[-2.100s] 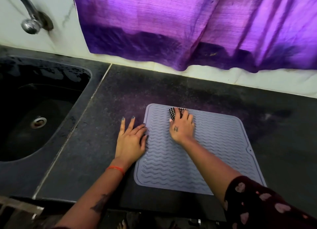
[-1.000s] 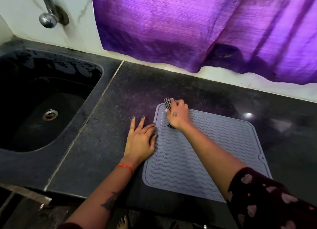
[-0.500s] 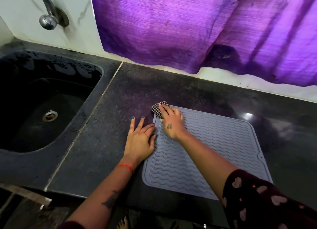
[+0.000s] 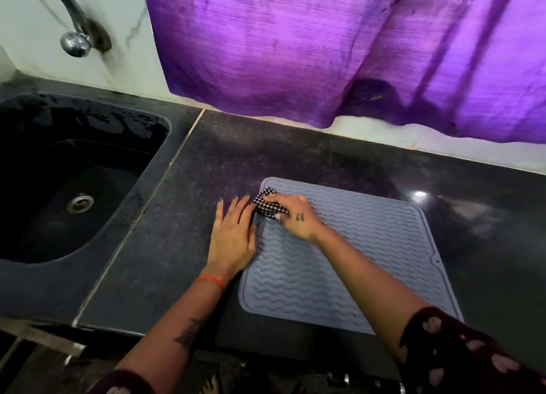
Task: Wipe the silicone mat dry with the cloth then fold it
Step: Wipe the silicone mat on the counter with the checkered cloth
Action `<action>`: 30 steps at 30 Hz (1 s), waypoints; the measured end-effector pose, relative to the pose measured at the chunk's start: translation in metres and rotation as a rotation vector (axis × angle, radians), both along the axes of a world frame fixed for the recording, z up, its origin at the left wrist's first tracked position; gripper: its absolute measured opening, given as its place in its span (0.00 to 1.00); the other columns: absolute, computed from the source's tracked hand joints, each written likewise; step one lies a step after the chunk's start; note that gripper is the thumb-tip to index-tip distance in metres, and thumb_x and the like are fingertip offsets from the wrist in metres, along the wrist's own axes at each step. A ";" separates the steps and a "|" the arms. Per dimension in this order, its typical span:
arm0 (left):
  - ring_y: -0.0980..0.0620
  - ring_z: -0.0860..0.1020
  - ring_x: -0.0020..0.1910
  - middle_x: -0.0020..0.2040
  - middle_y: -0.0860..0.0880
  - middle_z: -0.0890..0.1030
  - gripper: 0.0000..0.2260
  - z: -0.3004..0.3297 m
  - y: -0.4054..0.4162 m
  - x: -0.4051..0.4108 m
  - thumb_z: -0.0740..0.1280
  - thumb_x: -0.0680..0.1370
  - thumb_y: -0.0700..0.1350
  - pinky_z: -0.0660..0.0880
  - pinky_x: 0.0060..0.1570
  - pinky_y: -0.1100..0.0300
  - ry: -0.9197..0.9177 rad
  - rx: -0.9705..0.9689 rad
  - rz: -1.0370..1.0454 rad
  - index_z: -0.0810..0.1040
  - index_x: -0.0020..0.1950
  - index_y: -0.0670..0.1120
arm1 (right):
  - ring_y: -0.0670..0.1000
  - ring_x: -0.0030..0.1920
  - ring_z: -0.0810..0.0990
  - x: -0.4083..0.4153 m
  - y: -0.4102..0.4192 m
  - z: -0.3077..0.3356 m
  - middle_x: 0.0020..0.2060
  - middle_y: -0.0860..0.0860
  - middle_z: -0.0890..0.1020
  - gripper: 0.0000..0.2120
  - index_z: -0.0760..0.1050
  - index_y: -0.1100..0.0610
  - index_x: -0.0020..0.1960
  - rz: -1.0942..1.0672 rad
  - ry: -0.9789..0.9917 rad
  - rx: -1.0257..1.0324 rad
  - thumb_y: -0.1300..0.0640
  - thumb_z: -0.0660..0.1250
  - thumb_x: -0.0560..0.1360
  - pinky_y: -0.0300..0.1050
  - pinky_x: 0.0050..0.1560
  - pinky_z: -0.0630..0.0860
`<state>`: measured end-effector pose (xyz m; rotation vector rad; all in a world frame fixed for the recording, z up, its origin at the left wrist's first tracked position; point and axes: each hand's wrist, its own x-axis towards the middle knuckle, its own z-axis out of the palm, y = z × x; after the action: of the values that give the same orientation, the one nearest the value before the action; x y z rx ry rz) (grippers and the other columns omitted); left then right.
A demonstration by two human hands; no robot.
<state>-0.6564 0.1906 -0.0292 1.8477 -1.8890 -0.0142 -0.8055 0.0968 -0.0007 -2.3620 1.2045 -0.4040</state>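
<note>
two hands at work on the mat [image 4: 354,254], which lies flat on the counter [image 4: 177,246] at centre frame.
right hand [image 4: 295,216] bunches the cloth [image 4: 267,206] at the mat's upper-left corner, wiping; left hand [image 4: 233,234] rests flat, fingers straight, on the mat's left edge, likely to pin it against sliding. folding not yet begun.

Left hand [image 4: 232,234] flat, palm down, fingers straight and pointing far, right hand [image 4: 295,216] just beside it, fingers curled, both forearms reaching forward
</note>
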 end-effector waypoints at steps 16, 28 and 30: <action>0.43 0.65 0.71 0.68 0.43 0.72 0.23 0.000 0.001 0.001 0.48 0.79 0.51 0.43 0.73 0.51 0.102 -0.036 0.059 0.72 0.65 0.42 | 0.51 0.59 0.68 -0.025 0.092 -0.013 0.66 0.44 0.73 0.21 0.69 0.45 0.68 -0.030 -0.058 -0.115 0.60 0.59 0.77 0.46 0.60 0.62; 0.45 0.64 0.72 0.67 0.45 0.73 0.24 -0.004 0.000 0.006 0.48 0.78 0.54 0.44 0.74 0.51 0.230 -0.041 0.093 0.73 0.64 0.43 | 0.47 0.60 0.67 -0.039 0.127 -0.024 0.67 0.39 0.70 0.22 0.67 0.41 0.68 0.043 -0.066 -0.077 0.57 0.57 0.77 0.42 0.61 0.59; 0.45 0.64 0.72 0.67 0.45 0.73 0.25 -0.003 -0.001 0.006 0.48 0.78 0.55 0.44 0.74 0.50 0.231 -0.031 0.094 0.73 0.64 0.43 | 0.47 0.60 0.66 -0.037 0.124 -0.023 0.67 0.38 0.70 0.22 0.67 0.40 0.68 0.031 -0.055 -0.078 0.58 0.57 0.76 0.44 0.61 0.60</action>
<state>-0.6503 0.1900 -0.0325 1.8267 -1.6354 -0.1594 -0.8421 0.2207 -0.0235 -2.4158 1.1449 -0.5113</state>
